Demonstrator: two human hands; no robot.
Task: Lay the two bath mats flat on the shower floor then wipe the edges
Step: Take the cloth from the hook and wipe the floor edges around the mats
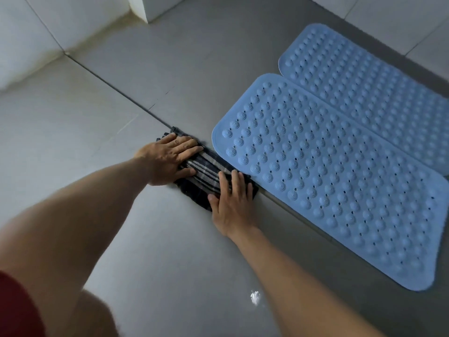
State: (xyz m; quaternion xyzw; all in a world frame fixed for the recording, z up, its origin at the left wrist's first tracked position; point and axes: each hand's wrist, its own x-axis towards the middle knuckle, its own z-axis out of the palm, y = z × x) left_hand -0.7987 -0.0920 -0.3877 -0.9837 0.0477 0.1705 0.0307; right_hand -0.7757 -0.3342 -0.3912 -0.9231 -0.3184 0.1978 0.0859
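My left hand (170,158) and right hand (232,201), each grip spread flat, press a striped cloth (210,172) on the floor (109,132), touching the near mat (340,181) at its short edge. The far mat (379,93) lies flat alongside, their long edges meeting.

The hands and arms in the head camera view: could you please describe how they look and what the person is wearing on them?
Both hands, the left hand and the right hand, are bare, with no gloves, and no rings or watch can be seen. Both forearms are uncovered up to the frame's edge. The only clothing in view is a dark red garment at the lower left corner, apparently a short sleeve.
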